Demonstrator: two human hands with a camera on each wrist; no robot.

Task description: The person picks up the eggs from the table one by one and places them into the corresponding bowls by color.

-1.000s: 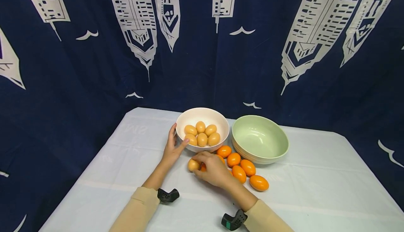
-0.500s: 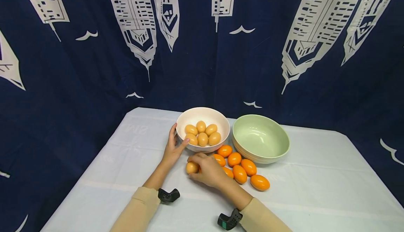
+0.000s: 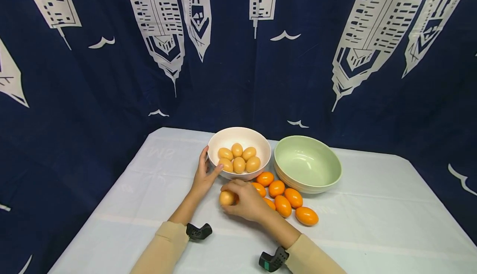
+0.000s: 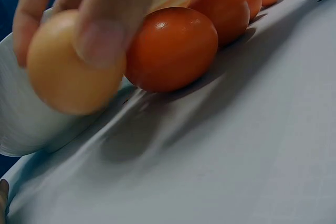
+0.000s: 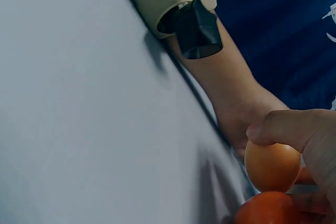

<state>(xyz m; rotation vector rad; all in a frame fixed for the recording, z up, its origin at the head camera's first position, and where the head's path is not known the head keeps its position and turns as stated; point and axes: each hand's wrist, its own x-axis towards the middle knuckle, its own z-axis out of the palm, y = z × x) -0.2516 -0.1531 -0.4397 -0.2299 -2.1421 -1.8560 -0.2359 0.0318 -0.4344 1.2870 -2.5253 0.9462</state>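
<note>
My right hand (image 3: pixel 247 199) pinches a light-brown egg (image 3: pixel 226 198) between thumb and fingers, in front of the white bowl. The left wrist view shows this egg (image 4: pixel 73 72) with a shadow on the cloth below it, and an orange egg (image 4: pixel 170 51) right beside it. In the right wrist view the thumb lies over the egg (image 5: pixel 270 166). My left hand (image 3: pixel 203 179) holds the white bowl (image 3: pixel 261 143) at its left side, thumb at the front rim and fingers along the outside. Several light-brown eggs (image 3: pixel 239 165) lie inside that bowl.
Several orange eggs (image 3: pixel 283 205) lie in a loose group right of my right hand, the outermost orange egg (image 3: pixel 307 216) nearest the front. A green bowl (image 3: pixel 309 162) with nothing in it stands right of the white one. A white cloth (image 3: pixel 372 224) covers the table; a dark blue curtain (image 3: pixel 238 79) hangs behind.
My right hand has shifted slightly left and toward the front with the light-brown egg, uncovering more of the orange eggs. My left hand stays on the white bowl.
</note>
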